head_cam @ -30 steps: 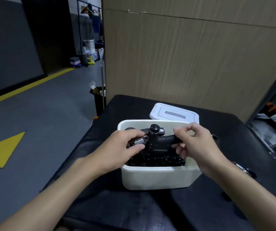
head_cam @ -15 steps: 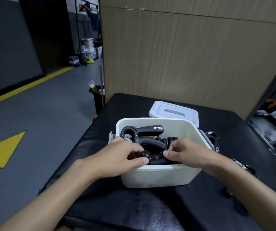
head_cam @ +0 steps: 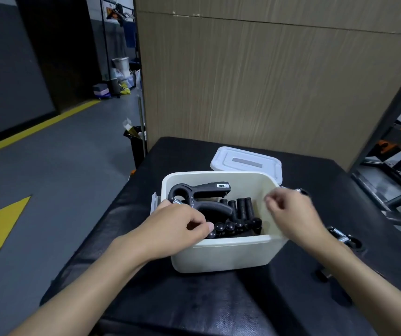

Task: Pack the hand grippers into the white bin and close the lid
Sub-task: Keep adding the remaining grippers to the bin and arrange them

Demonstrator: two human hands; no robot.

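Several hand grippers [head_cam: 201,190] lie stacked in the white bin [head_cam: 226,257] at mid-frame on the bench [head_cam: 194,299]; at least one spare gripper [head_cam: 341,236] waits on the bench at the right; the lid [head_cam: 245,161] sits off, just behind the bin. The left hand [head_cam: 170,229] curls over the packed ones, though I cannot tell whether it pinches any; the right hand [head_cam: 291,214] hovers loose and empty above the right rim.

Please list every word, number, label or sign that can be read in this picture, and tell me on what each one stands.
No text is readable.
White panel on the top hand gripper: too small to read.
Grey strip on the lid: no letters can be made out.
Poster in the far room: blurred.
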